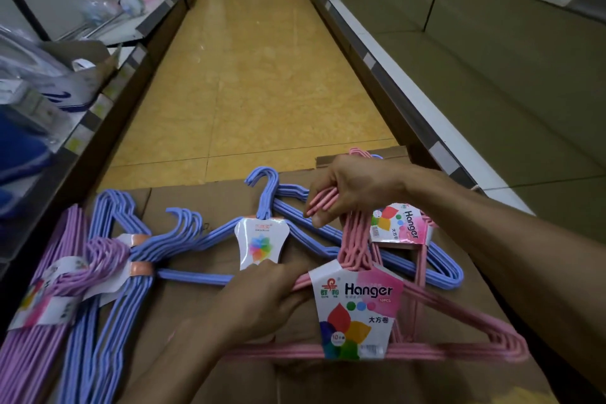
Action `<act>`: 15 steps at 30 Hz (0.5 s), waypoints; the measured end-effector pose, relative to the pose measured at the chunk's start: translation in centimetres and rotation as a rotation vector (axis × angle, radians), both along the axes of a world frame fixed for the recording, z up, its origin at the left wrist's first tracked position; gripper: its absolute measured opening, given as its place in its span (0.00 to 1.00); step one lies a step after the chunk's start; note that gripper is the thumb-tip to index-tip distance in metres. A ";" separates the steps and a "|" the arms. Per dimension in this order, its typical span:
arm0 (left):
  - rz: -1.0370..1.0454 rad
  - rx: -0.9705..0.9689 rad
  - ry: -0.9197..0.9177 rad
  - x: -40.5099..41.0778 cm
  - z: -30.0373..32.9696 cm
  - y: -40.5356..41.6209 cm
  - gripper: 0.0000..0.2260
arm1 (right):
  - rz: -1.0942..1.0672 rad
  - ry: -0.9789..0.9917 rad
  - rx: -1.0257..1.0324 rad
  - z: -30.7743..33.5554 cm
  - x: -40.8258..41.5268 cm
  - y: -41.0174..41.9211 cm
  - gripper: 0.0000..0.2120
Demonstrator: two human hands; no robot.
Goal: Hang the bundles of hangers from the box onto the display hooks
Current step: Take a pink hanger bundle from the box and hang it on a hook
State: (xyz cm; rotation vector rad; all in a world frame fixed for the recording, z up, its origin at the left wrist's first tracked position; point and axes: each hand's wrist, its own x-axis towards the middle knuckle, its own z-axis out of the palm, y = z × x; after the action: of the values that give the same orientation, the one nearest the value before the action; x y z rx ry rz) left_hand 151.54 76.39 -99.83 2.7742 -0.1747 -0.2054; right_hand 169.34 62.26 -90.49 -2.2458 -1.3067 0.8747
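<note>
While the right hand (pixel 347 187) curls round the hooks of a pink plastic-coated hanger bundle with a glossy "Hanger" paper label (pixel 359 311), the left hand (pixel 262 298) grips its shoulder left of that label. Flat brown cardboard box (pixel 196 311) lies beneath. Blue ribbed hanger bundles (pixel 288 223) lie behind the label, lilac ones (pixel 39 272) far left.
</note>
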 end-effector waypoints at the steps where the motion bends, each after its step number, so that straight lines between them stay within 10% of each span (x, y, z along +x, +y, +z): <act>1: 0.007 -0.032 0.001 -0.2 -0.4 0.2 0.28 | 0.006 -0.025 -0.005 -0.1 -0.1 0.4 0.10; 12: 0.230 -0.387 0.072 -2.1 -1.4 2.0 0.07 | -0.136 -0.049 0.040 -0.7 0.1 0.5 0.29; 15: 0.363 -0.469 0.086 -2.6 -1.5 2.3 0.18 | -0.373 -0.088 0.189 -1.4 0.4 -1.3 0.24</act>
State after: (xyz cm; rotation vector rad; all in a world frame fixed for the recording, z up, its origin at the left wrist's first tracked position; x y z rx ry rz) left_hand 148.94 78.65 -101.37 2.2739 0.2688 -0.1640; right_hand 169.72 60.95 -91.88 -2.2910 -0.9150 0.5021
